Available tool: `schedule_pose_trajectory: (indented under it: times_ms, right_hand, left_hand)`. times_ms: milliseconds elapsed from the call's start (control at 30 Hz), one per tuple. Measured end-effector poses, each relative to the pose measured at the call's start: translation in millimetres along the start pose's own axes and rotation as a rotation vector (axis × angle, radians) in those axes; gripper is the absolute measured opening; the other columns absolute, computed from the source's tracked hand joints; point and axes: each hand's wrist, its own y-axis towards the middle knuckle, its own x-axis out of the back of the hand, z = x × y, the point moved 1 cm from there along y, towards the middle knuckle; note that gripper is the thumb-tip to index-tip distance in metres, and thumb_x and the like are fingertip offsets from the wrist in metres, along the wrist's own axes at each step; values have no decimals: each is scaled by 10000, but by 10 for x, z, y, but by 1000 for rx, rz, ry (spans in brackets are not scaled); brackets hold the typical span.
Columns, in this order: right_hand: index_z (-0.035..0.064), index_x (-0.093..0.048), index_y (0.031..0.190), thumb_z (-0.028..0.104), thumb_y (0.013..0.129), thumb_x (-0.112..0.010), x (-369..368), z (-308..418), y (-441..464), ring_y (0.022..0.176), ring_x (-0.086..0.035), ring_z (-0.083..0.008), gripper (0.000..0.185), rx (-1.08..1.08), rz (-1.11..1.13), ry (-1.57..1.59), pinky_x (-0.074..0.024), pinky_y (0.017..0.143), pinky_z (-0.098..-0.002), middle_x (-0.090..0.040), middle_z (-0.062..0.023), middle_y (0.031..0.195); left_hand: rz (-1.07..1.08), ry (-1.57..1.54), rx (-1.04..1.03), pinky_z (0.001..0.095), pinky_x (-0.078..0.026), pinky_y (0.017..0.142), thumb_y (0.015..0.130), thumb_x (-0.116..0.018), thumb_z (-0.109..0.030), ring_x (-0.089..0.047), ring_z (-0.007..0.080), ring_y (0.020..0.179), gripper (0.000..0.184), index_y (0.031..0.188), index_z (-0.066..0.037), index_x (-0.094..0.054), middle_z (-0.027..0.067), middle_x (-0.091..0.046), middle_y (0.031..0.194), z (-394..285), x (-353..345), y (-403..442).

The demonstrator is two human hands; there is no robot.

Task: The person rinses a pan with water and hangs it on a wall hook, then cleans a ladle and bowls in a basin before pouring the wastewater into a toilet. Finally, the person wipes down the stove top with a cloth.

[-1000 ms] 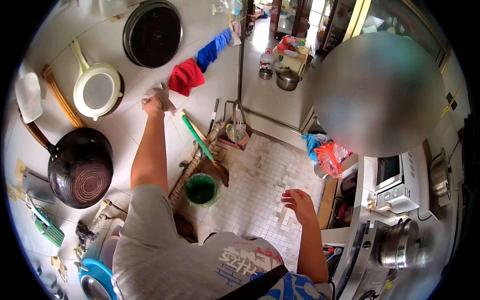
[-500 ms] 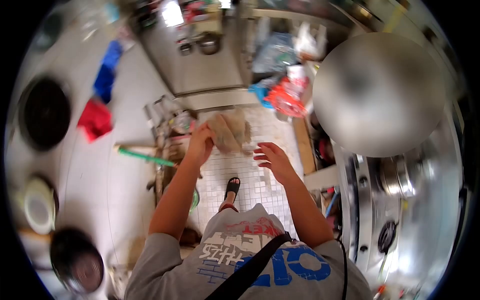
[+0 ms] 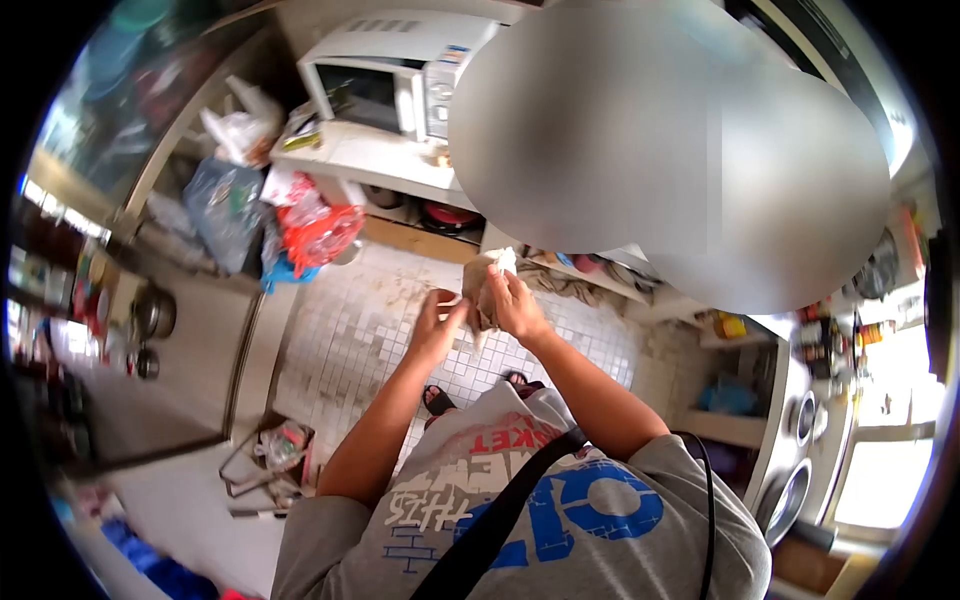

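A crumpled beige cloth [image 3: 478,284] is held up in front of my body, its lower end hanging over the floor tiles. My right hand [image 3: 514,304] is closed around the right side of the cloth, with the fingers pointing up along it. Just to the left, my left hand [image 3: 437,322] has its fingers apart and slightly curled. Its thumb side comes close to the cloth's left edge; whether it touches is hard to tell.
A white microwave [image 3: 400,85] stands on a white counter [image 3: 385,160] ahead. Plastic bags, one a red bag [image 3: 322,235], hang at the left. A low shelf [image 3: 420,240] lies under the counter. Blurred grey patches cover the upper right. Washing machines [image 3: 790,495] stand at the right.
My view has turned to the right, bringing the microwave and counter ahead. The cloth, earlier in my left hand, is now in my right hand; my left hand has let go.
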Motion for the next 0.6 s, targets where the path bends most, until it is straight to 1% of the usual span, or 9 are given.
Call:
schedule_pose_trajectory:
  times_ms: [67, 133, 200, 233, 333, 367, 467, 500, 600]
  right_hand:
    - [-33, -604, 1018, 465, 1013, -428, 248, 61, -99, 757, -611, -218, 528, -77, 249, 174, -503, 728, -371, -641, -172, 787]
    - [-13, -610, 1011, 406, 1022, -431, 463, 146, -177, 754, -610, -206, 456, -78, 247, 185, -499, 709, -366, -643, -169, 784]
    - [-10, -620, 1027, 324, 1004, -478, 713, -176, -102, 774, -642, -233, 363, 42, 182, -74, -500, 708, -367, -661, -176, 799]
    - [-2, -629, 1059, 259, 970, -522, 925, -258, -78, 856, -665, -316, 297, 352, 243, -403, -502, 727, -397, -680, -202, 939]
    - [-4, -631, 1097, 229, 961, -530, 1421, -279, -179, 919, -663, -311, 288, -195, 107, 68, -513, 759, -390, -656, -226, 1068]
    - [-24, -631, 1125, 228, 970, -534, 1513, -721, -173, 926, -643, -244, 311, 301, -62, -438, -523, 802, -340, -628, -209, 1154]
    - [-45, -530, 1276, 200, 977, -539, 1840, -1205, 54, 1020, -644, -232, 387, -372, -211, 632, -545, 883, -341, -629, -151, 1157]
    - [-40, -501, 1300, 208, 1009, -490, 2079, -974, -13, 1022, -647, -234, 383, -329, -72, 817, -562, 855, -365, -616, -147, 1184]
    - [-31, -513, 1287, 191, 1016, -463, 2470, -1010, 70, 1010, -651, -233, 354, -383, -186, 1043, -565, 853, -359, -621, -144, 1174]
  left_hand:
    - [290, -215, 169, 357, -462, 884, 907, -634, -479, -563, 193, 1066, 560, 1229, -37, -512, 109, -590, 1139, -258, -330, 8]
    - [387, -517, 379, 372, -492, 882, 922, -639, -411, -592, 199, 1049, 502, 1241, -42, -520, 97, -610, 1121, -351, -605, 90]
    - [504, -534, 476, 373, -503, 901, 923, -645, -341, -603, 220, 1063, 459, 1243, -35, -524, 98, -613, 1147, -265, -773, 252]
    - [557, -542, 525, 374, -509, 911, 924, -647, -306, -608, 231, 1070, 439, 1244, -32, -527, 98, -615, 1160, -174, -868, 341]
    - [563, -520, 525, 418, -523, 912, 923, -634, -210, -633, 255, 1048, 397, 1247, -5, -529, 116, -626, 1168, 24, -1173, 518]
    - [525, -535, 522, 429, -535, 900, 940, -587, -164, -639, 272, 1044, 372, 1261, 13, -519, 135, -636, 1166, 62, -1256, 556]
    - [421, -440, 545, 425, -546, 888, 964, -548, -183, -656, 282, 1014, 363, 1269, 11, -519, 153, -647, 1154, 583, -1385, 928]
    - [334, -448, 509, 447, -562, 864, 990, -503, -210, -663, 284, 1015, 335, 1257, -9, -532, 152, -653, 1149, 413, -1508, 902]
    - [216, -444, 565, 480, -570, 855, 1000, -494, -237, -664, 281, 1026, 329, 1244, -20, -540, 142, -654, 1151, 289, -1680, 1074]
